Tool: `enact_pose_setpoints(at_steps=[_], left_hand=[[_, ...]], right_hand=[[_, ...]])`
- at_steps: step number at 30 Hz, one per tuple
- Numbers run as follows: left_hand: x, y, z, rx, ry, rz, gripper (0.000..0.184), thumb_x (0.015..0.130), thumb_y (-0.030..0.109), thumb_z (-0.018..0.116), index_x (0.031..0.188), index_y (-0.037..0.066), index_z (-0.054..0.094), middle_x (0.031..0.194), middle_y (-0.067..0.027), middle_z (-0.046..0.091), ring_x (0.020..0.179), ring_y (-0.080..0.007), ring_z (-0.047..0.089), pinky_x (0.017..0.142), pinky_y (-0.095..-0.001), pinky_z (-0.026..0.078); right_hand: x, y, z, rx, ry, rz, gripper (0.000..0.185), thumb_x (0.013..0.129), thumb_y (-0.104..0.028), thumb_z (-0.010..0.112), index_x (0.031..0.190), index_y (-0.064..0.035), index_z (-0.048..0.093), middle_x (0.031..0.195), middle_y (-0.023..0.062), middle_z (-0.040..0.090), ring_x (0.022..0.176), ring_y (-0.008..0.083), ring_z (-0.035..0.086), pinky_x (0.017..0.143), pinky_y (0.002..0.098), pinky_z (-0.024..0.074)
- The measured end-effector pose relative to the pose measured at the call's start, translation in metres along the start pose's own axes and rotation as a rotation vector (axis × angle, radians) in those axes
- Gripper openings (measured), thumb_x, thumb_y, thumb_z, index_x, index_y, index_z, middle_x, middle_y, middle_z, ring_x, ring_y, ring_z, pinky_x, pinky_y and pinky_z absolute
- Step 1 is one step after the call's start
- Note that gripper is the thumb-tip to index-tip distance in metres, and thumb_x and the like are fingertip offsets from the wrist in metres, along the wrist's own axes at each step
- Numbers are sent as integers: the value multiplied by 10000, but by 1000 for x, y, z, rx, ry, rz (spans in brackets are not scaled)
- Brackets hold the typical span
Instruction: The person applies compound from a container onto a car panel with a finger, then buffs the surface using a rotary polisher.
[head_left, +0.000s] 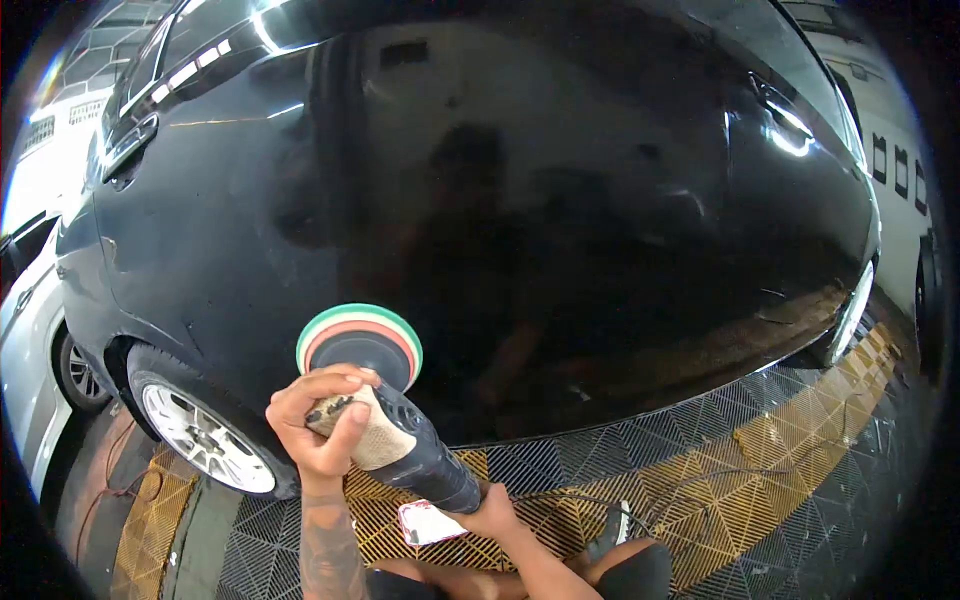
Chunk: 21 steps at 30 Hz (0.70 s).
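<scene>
A black car polisher (425,462) slants across the lower middle of the head view, with a pale cloth-like wrap near its head. My left hand (322,425) is closed around the polisher's head, fingers over the top. Round the rear end of its body, my right hand (490,512) is closed as well. The round polishing pad (358,318), green, white and orange-red at the rim, lies against or very near the black car's door (560,230); actual contact cannot be made out. Reflections of a person show in the glossy paint.
At the lower left is the car's white-spoked wheel (205,435). A white car (30,330) stands further left. Black and yellow grated floor tiles (690,480) run below the door, with a dark cord (580,497) across them. A white packet (428,524) lies under the polisher.
</scene>
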<state>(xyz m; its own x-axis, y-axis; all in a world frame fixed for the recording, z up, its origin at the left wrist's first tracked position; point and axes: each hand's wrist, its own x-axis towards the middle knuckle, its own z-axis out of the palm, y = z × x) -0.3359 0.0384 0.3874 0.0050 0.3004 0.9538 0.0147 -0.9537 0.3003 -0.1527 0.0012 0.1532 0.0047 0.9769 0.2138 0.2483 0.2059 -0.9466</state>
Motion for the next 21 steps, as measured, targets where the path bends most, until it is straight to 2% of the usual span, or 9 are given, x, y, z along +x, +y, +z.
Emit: enact_pose_setpoints(at_steps=[1, 5, 10, 14, 16, 18, 19, 20, 21], left_hand=[[3, 2, 2, 19, -32, -10, 203, 773, 118, 727, 924, -17, 713, 882, -202, 748, 817, -275, 746, 798, -371, 582], [11, 12, 36, -3, -91, -54, 203, 768, 94, 714, 936, -21, 709, 903, -196, 748, 841, -274, 740, 805, -373, 577], [7, 14, 100, -3, -185, -5, 212, 756, 96, 759, 927, -29, 750, 941, -199, 765, 867, -260, 759, 804, -349, 596], [11, 25, 163, -62, -284, 33, 245, 734, 58, 827, 972, 25, 774, 985, -128, 776, 906, -241, 759, 840, -344, 596], [17, 28, 197, -78, -283, 166, 313, 732, 85, 832, 1029, 17, 761, 1023, -141, 770, 917, -239, 756, 836, -328, 595], [24, 51, 230, 119, -135, 390, 376, 745, 62, 810, 1111, 21, 736, 1092, -137, 748, 979, -269, 735, 846, -356, 596], [15, 61, 246, 54, -147, 467, 380, 756, 46, 775, 1133, 32, 724, 1162, -145, 716, 1082, -295, 694, 932, -394, 559], [-1, 73, 264, -12, -160, 546, 389, 768, 30, 740, 1155, 42, 711, 1231, -153, 684, 1185, -322, 653, 1019, -432, 522], [-18, 92, 286, -313, -228, 538, 356, 809, 26, 697, 1165, 6, 698, 1182, -164, 689, 1100, -329, 673, 954, -443, 552]], right_hand=[[4, 8, 1, -85, -10, 43, 634, 684, -337, 919, 1107, 83, 704, 1060, 185, 760, 999, 221, 739, 885, 356, 575], [-14, -13, -26, 32, 38, 28, 605, 684, -348, 917, 1065, 77, 718, 1040, 185, 762, 995, 226, 739, 889, 358, 574], [-33, 28, -61, -20, 122, 125, 507, 701, -303, 895, 1038, 43, 739, 998, 168, 770, 939, 204, 741, 848, 358, 568], [-38, 52, -85, 196, 270, 31, 426, 667, -244, 938, 937, 6, 722, 915, 95, 764, 817, 197, 714, 781, 373, 564], [-39, 76, -93, 214, 339, 60, 466, 689, -232, 926, 1014, 8, 694, 970, 93, 744, 879, 212, 702, 798, 384, 556], [-35, 130, -89, 181, 356, 102, 573, 688, -223, 928, 1134, 2, 648, 1027, 118, 717, 931, 244, 687, 830, 392, 551], [-33, 132, -85, 391, 471, -24, 623, 685, -209, 928, 1184, -4, 617, 1061, 129, 700, 953, 254, 674, 849, 388, 544], [-33, 132, -92, 484, 492, 59, 635, 684, -149, 911, 1218, -11, 595, 1095, 127, 681, 971, 248, 656, 862, 382, 534], [-33, 134, -99, 579, 520, 139, 656, 683, -89, 894, 1251, -19, 572, 1130, 125, 662, 989, 243, 639, 875, 375, 524]])
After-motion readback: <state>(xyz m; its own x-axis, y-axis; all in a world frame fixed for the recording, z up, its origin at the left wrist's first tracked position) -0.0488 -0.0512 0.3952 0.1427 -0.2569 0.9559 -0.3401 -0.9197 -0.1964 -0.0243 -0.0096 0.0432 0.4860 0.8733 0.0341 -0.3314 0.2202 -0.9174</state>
